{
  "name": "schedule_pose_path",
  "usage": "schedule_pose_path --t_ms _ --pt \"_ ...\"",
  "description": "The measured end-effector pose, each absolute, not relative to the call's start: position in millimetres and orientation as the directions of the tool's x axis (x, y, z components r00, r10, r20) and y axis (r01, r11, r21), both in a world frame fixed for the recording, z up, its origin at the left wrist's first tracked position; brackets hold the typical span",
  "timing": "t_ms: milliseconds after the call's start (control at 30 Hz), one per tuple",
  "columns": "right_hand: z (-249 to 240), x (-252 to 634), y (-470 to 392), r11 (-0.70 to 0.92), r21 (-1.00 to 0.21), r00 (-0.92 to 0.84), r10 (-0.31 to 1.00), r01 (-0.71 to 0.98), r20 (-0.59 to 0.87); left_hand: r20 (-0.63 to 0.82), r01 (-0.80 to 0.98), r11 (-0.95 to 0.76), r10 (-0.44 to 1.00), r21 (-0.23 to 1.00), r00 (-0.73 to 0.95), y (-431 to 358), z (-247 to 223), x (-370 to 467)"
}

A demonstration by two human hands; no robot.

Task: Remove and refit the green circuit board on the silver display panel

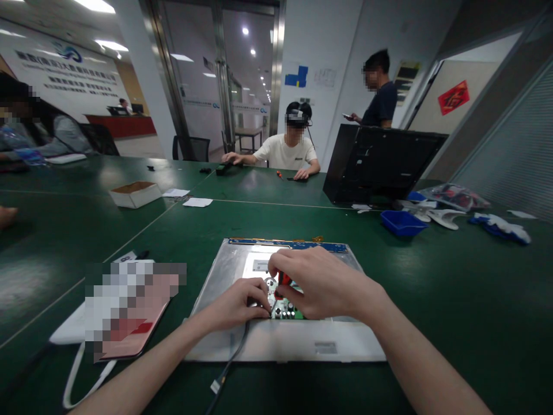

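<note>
A flat silver display panel (285,340) lies on the green table in front of me, with a blue circuit strip (298,246) along its far edge. On its middle sits a green circuit board (290,314), partly covered by my hands. My right hand (324,282) is closed around a red and black screwdriver (284,279), held over the board with its tip down. My left hand (242,301) pinches at the board's left edge, close to the screwdriver tip; what its fingertips hold is hidden. A dark cable (237,353) runs from beneath that hand over the panel's near edge.
A phone (142,328) and a white device with a white cable lie to the left. Further off are a white box (135,195), a blue tray (402,222), gloves (501,227) and a large black screen (384,161). A person sits opposite; another stands behind the screen.
</note>
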State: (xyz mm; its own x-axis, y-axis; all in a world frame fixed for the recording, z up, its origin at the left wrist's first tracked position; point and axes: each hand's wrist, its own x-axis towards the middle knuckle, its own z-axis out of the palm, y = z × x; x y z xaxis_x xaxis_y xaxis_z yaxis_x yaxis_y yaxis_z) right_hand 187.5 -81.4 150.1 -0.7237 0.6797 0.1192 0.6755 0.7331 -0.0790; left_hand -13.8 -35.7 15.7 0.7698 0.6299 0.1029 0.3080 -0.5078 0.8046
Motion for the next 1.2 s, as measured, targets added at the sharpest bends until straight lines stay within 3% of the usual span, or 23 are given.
schedule_pose_path --t_ms 233,500,767,1033,1200 --pt "144.4 186.9 -79.1 0.706 0.006 -0.7 0.701 0.708 0.138 0.1 0.291 -0.495 0.621 0.819 0.777 -33.1 10.6 -14.6" --pt "152.3 189.7 -82.7 0.747 -0.093 -0.742 0.665 0.659 0.088 0.1 0.296 -0.503 0.619 0.812 0.779 -32.3 12.1 -14.8" --pt "145.9 184.0 -81.2 0.715 0.003 -0.709 0.692 0.699 0.134 0.101 0.294 -0.504 0.618 0.812 0.78 -33.0 13.3 -14.1" --pt "149.9 186.0 -83.0 0.772 -0.094 -0.763 0.635 0.628 0.12 0.102 0.289 -0.515 0.603 0.807 0.791 -31.6 10.1 -14.4" --pt "143.4 182.8 -79.2 0.706 0.013 -0.698 0.697 0.708 0.163 0.108 0.291 -0.507 0.62 0.811 0.777 -33.1 11.9 -14.1"
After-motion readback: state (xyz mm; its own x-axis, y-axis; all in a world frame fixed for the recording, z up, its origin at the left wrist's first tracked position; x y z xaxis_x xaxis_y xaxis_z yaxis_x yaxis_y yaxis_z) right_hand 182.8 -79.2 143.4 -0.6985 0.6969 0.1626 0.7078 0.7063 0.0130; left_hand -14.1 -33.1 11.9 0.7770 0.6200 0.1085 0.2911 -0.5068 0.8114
